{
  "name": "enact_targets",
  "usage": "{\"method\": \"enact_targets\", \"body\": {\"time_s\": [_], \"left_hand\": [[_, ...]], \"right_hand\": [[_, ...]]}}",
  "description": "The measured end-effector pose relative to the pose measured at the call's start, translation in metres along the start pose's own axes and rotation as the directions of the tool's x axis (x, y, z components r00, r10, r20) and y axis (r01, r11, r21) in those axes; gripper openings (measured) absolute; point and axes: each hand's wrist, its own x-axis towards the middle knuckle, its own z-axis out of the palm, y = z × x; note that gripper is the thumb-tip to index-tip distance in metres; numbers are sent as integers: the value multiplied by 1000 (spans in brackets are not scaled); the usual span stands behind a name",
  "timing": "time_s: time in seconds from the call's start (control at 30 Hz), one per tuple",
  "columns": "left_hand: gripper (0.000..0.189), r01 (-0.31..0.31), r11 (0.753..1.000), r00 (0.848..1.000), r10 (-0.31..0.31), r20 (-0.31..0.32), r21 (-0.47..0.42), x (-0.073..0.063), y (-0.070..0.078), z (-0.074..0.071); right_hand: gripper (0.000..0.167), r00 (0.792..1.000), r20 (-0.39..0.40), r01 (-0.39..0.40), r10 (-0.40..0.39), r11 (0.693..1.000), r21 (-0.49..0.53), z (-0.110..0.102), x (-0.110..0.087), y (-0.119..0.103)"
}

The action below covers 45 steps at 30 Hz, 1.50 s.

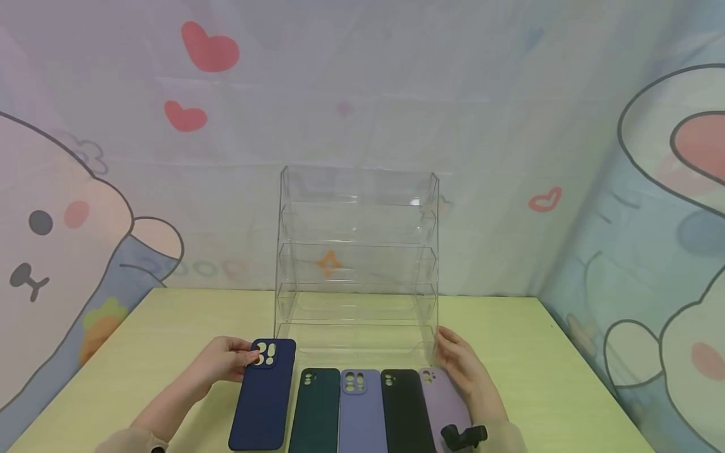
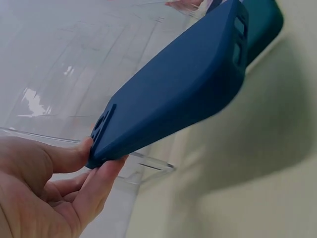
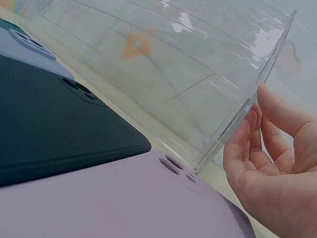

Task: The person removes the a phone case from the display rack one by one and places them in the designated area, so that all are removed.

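Note:
My left hand (image 1: 229, 358) pinches a dark blue phone case (image 1: 262, 402) between thumb and fingers at its upper left corner, beside the camera cutouts. The case is tilted and raised off the table at its lower end in the left wrist view. A clear tiered acrylic rack (image 1: 358, 245) stands upright behind it. Thumb and bent fingertips of my right hand (image 3: 277, 153) rest against the rack's right side. Just below that hand lies a light purple phone case (image 3: 99, 198), partly covered by the wrist in the head view.
In a row before the rack lie a dark green case (image 1: 315, 409), a lavender-blue case (image 1: 361, 415) and a black case (image 1: 406, 412). The pale yellow table (image 1: 527, 371) meets a printed cloth backdrop (image 1: 498, 126) behind and at both sides.

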Motion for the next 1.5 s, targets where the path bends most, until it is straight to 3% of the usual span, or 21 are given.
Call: {"method": "enact_targets", "body": {"time_s": [0.2,0.37,0.8,1.5], "left_hand": [[37,28,1000,1000,-28,10,-8,-1,-11,13],[33,40,999,999,-40,0,-24,0,-18,19],[33,101,995,994,-101,-29,6,9,-28,27],[31,109,994,992,-109,-69,-4,10,-36,36]], "right_hand": [[36,1000,-1,-3,3,1000,-18,-2,-1,-1],[31,1000,-17,-7,6,1000,-4,-2,-3,-2],[23,1000,-6,-1,1,1000,9,-1,-2,-4],[20,1000,7,-8,8,1000,26,1,-2,-2]]}}
